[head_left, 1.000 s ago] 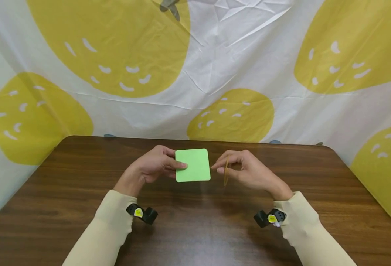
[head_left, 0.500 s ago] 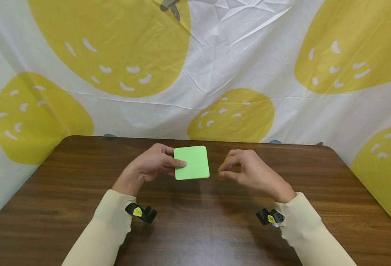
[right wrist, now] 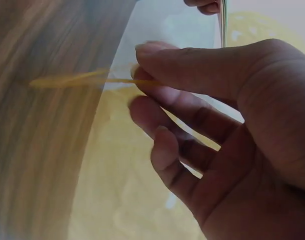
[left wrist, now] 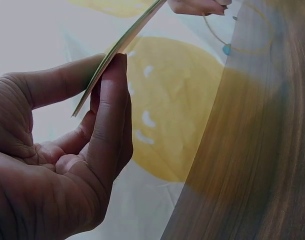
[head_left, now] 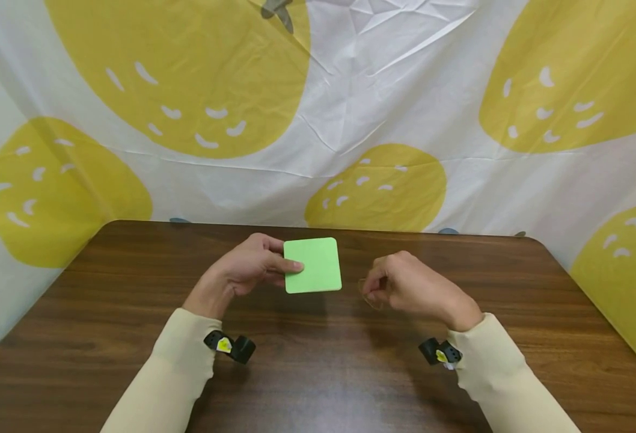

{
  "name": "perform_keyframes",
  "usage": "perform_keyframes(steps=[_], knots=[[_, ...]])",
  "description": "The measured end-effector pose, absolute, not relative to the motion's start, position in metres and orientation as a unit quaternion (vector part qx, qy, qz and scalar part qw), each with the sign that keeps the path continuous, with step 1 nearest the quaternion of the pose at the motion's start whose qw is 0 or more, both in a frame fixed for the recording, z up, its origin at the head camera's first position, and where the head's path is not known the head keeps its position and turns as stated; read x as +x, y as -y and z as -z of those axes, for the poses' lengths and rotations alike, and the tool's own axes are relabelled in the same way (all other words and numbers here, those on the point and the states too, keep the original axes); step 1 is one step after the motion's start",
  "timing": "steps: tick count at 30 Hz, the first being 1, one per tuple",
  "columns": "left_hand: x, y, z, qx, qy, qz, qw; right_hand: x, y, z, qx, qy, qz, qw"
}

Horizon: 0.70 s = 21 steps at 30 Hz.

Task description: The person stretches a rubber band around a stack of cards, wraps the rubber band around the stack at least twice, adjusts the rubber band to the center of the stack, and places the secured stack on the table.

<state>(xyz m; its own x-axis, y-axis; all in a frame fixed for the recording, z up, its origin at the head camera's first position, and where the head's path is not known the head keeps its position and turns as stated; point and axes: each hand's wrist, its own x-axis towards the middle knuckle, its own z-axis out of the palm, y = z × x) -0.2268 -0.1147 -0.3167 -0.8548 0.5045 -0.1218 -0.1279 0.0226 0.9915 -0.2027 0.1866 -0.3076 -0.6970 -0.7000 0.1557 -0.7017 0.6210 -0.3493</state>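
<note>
My left hand [head_left: 253,264] holds a thin square stack of paper [head_left: 320,264] with a light green face and rounded corners. Its thumb lies on the green face, with fingers behind. Edge-on in the left wrist view, the paper stack [left wrist: 130,40] shows thin layers between thumb and fingers. To the right, apart from the stack, my right hand [head_left: 415,291] pinches a yellowish rubber band. In the right wrist view the rubber band [right wrist: 117,80] sticks out from between thumb and index finger as a long, blurred loop. The other fingers are loosely curled.
Both hands are above a dark brown wooden table [head_left: 318,379]. Behind its far edge hangs a white cloth [head_left: 231,186] printed with large yellow fruits. Each sleeved wrist wears a small black camera.
My right hand has drawn slightly away to the right from the paper stack and turned knuckles-up, and the rubber band swung with it. My left hand with the stack is almost still.
</note>
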Motion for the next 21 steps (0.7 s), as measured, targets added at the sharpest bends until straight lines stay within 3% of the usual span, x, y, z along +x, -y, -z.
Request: perform_keyframes(steps=[7, 12, 21], knots=[[-0.227, 0.115, 0.316, 0.134, -0.677, -0.689, 0.223, -0.200, -0.183, 0.304, 0.423, 0.884, -0.063, 0.188], [-0.227, 0.115, 0.315, 0.115, -0.666, -0.707, 0.209, -0.203, -0.181, 0.301, 0.451, 0.832, -0.058, 0.319], [-0.226, 0.115, 0.313, 0.110, -0.661, -0.718, 0.190, -0.208, -0.182, 0.297, 0.425, 0.763, -0.102, 0.476]])
